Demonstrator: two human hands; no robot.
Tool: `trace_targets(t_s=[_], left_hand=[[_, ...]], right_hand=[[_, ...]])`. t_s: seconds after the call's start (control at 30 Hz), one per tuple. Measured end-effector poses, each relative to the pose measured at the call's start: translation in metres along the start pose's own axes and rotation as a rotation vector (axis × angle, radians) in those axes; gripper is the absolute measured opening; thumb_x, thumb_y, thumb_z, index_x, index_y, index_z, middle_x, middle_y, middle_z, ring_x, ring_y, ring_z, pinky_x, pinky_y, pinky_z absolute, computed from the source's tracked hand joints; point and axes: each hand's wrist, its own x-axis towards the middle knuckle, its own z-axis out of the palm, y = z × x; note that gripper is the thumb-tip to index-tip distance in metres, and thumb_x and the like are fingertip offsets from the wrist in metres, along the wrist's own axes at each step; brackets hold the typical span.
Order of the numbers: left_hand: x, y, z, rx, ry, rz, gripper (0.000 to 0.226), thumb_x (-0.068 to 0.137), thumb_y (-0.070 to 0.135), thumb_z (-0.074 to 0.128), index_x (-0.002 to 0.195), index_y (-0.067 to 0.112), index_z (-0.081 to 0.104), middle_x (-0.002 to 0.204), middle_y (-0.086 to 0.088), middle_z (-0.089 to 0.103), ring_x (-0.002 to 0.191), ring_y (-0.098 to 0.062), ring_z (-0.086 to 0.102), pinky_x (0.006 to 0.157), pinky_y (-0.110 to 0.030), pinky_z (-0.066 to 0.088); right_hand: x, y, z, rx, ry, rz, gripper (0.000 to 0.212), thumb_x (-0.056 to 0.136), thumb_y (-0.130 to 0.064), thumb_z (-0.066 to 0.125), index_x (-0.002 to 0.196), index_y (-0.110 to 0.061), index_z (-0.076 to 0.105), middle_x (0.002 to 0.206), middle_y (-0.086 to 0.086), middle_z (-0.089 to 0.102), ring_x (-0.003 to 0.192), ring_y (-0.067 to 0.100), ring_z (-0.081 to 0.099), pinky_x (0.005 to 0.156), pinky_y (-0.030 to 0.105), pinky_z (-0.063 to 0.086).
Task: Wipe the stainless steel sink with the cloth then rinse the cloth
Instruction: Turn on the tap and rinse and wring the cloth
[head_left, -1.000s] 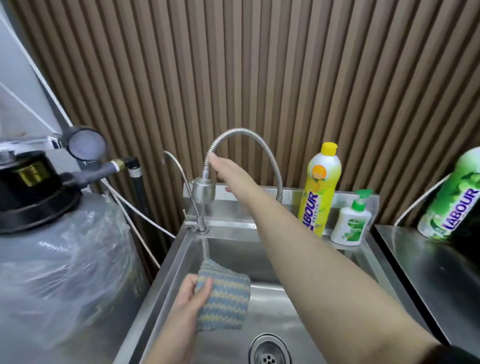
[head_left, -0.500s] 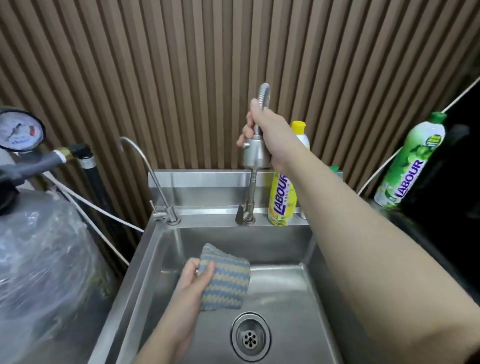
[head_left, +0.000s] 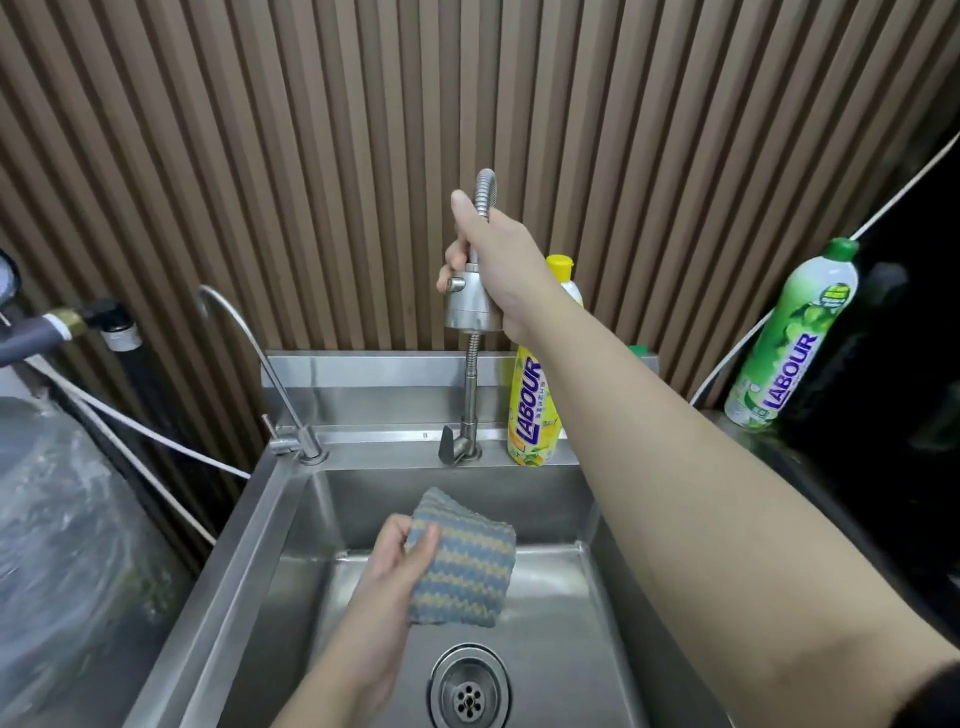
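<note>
A folded blue and yellow striped cloth (head_left: 462, 566) hangs over the basin of the stainless steel sink (head_left: 291, 530), gripped at its left edge by my left hand (head_left: 395, 582). My right hand (head_left: 498, 265) is wrapped around the spray head of the flexible steel tap (head_left: 467, 306), held high above the sink's back ledge. No water is visible coming from the spray head. The round drain (head_left: 469, 688) lies below the cloth, at the basin's floor.
A thin gooseneck tap (head_left: 249, 353) stands at the ledge's left. A yellow LABOUR bottle (head_left: 532, 405) is behind my right arm, a green LABOUR bottle (head_left: 795, 338) on the right counter. A plastic-wrapped tank (head_left: 57, 561) with pipe and white hose sits left.
My right hand swung the spray head from the left to the middle above the sink and raised it. The view shifted to the right. The cloth stays in my left hand.
</note>
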Motion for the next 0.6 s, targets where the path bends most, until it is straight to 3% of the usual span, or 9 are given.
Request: trace_targets(t_s=[0.2,0.37,0.53,0.6], left_hand=[[0.0,-0.001,-0.001,-0.003,0.02,-0.009,0.019,0.081,0.033,0.054,0.079,0.015,0.047,0.076,-0.006,0.065,0.067,-0.017,0.061,0.058,-0.03,0.043],[0.0,-0.005,-0.007,-0.011,0.034,-0.03,0.021,0.081,0.034,0.054,0.082,0.014,0.047,0.079,-0.008,0.065,0.07,-0.019,0.06,0.061,-0.032,0.04],[-0.001,-0.007,-0.016,-0.018,0.058,-0.045,0.025,0.079,0.034,0.064,0.081,0.015,0.048,0.077,-0.007,0.065,0.066,-0.018,0.061,0.061,-0.033,0.04],[-0.002,-0.009,-0.021,-0.025,0.069,-0.047,0.025,0.077,0.032,0.066,0.078,0.016,0.048,0.075,-0.006,0.065,0.064,-0.017,0.061,0.059,-0.032,0.04]], right_hand=[[-0.016,0.004,0.003,0.054,-0.146,-0.039,0.026,0.094,-0.027,0.054,0.077,-0.014,0.039,0.058,0.005,0.045,0.055,0.024,0.055,0.066,0.032,0.048],[-0.023,0.005,0.004,0.039,-0.181,-0.059,0.027,0.093,-0.029,0.055,0.074,-0.015,0.043,0.063,0.006,0.05,0.06,0.023,0.056,0.068,0.032,0.051],[-0.024,0.006,0.005,-0.095,-0.107,-0.062,0.03,0.091,-0.041,0.054,0.08,-0.014,0.048,0.072,0.003,0.056,0.068,0.018,0.055,0.068,0.032,0.048],[-0.026,0.01,0.001,-0.092,-0.007,-0.052,0.034,0.09,-0.049,0.049,0.089,-0.015,0.051,0.075,-0.001,0.055,0.065,0.011,0.051,0.06,0.024,0.044]])
